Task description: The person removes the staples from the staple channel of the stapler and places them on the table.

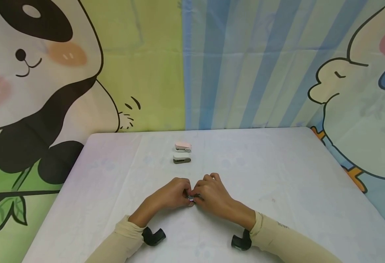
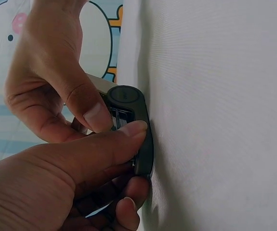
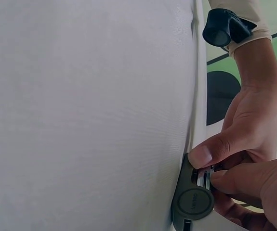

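Note:
Both hands meet over a dark grey-green stapler (image 2: 143,110) standing on the table, a round disc at its pivot end. Its pale upper arm is swung away, and a metal staple channel (image 3: 203,178) shows. My left hand (image 1: 174,193) grips the stapler's far end from the disc, thumb (image 3: 201,156) on the body. From the other side my right hand (image 1: 212,193) holds it near the pivot, its thumb (image 2: 97,118) beside the channel. Whatever lies between the right fingertips is hidden.
Behind the hands, a pink stapler (image 1: 183,147) and a white-and-grey stapler (image 1: 181,158) lie close together on the white-covered table (image 1: 261,164). Black wrist cameras (image 1: 154,236) hang by both sleeves. A printed cartoon curtain (image 1: 245,65) stands along the back edge.

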### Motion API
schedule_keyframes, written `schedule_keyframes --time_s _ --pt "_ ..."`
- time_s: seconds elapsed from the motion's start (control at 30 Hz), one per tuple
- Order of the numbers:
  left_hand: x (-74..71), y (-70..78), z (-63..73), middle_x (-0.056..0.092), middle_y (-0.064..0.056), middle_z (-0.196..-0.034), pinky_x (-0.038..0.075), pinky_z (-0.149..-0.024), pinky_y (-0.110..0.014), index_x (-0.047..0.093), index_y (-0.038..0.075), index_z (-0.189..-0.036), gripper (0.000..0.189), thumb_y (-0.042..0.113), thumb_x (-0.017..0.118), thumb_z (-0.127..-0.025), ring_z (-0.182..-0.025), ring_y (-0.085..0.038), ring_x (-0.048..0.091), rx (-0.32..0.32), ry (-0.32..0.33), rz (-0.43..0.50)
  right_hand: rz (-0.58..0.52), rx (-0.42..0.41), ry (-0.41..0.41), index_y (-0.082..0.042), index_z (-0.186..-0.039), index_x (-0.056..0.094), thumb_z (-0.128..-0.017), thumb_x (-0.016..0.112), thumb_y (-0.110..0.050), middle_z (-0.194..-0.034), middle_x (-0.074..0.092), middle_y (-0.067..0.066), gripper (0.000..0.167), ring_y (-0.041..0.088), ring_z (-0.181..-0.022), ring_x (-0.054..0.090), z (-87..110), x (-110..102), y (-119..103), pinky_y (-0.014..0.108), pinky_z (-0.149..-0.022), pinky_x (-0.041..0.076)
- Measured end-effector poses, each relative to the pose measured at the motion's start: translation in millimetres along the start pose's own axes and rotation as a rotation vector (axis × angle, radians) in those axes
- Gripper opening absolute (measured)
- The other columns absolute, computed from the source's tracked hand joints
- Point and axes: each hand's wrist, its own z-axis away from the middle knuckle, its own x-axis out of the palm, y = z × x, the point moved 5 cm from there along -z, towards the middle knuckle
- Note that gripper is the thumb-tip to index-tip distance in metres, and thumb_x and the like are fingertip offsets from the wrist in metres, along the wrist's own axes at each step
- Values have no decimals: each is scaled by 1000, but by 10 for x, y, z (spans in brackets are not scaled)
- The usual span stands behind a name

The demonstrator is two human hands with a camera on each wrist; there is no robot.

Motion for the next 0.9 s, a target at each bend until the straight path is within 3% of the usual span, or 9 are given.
schedule_keyframes --time_s 0.3,0.63,0.9 --pt "2 -9 0 55 4 -73 44 -58 -21 62 11 -73 23 5 84 -72 -64 -3 49 -1 6 5 11 7 -11 -19 -89 78 -74 84 -16 -87 68 -7 16 16 -77 52 2 7 -10 42 -85 37" --pt "-3 -22 1 56 5 -77 45 -61 -23 65 12 -77 20 8 84 -74 -67 -4 50 -43 -14 20 10 -4 -4 -18 -91 78 -75 83 -13 -88 67 -7 18 15 -78 56 40 8 15 44 -88 36" --pt "-5 -33 0 56 5 -76 45 -60 -23 65 11 -76 19 7 83 -74 -66 -4 50 -57 -19 29 -86 4 2 -17 -91 78 -78 81 -12 -88 65 -5 15 14 -79 52 80 -18 87 46 -88 34"
